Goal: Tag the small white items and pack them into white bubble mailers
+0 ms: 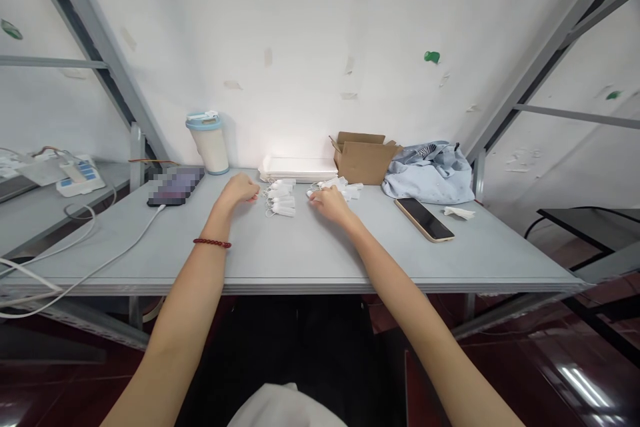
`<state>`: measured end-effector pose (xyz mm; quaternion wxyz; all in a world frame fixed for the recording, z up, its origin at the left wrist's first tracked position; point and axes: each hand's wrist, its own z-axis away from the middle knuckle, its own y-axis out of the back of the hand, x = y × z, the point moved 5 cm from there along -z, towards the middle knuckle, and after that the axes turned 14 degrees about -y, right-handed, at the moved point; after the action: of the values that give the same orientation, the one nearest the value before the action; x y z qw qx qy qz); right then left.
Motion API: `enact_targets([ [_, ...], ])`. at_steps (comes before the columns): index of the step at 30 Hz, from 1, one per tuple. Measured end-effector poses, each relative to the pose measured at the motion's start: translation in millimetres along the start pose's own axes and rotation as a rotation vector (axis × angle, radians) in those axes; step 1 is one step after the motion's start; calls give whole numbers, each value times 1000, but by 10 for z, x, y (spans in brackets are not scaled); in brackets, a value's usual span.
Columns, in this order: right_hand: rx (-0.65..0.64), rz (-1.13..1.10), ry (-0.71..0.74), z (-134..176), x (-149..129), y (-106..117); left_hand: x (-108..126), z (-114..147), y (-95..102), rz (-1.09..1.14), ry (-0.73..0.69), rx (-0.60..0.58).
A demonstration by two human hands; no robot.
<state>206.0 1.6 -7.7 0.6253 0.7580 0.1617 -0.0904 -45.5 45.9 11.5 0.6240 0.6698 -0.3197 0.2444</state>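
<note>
My left hand is curled closed on the table, just left of a row of small white tassels with thin loops. Its fingertips are partly hidden, so what it holds, if anything, does not show. My right hand reaches into a looser pile of the same white tassels. Its thumb and fingers close on a tassel at the pile's left edge, and the hand covers part of the pile.
Behind the tassels lie a flat white stack and an open cardboard box. Bluish cloth, a phone and crumpled tissue are at right. A tumbler and a cabled phone stand left.
</note>
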Motion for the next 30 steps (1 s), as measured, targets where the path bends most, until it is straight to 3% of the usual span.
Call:
enact_targets([
  [6,64,-445,-69,-27,57,191,87,14,-10,14,-54,123],
  [12,18,-771,-150,26,52,277,388,175,-139,441,-68,55],
  [19,-27,-867,-161,26,40,279,566,279,-351,543,-80,-113],
  [25,-27,-919,-129,-2,38,263,543,249,-442,535,-124,-163],
  [30,-14,-942,-147,12,40,287,518,233,-500,514,-236,-274],
])
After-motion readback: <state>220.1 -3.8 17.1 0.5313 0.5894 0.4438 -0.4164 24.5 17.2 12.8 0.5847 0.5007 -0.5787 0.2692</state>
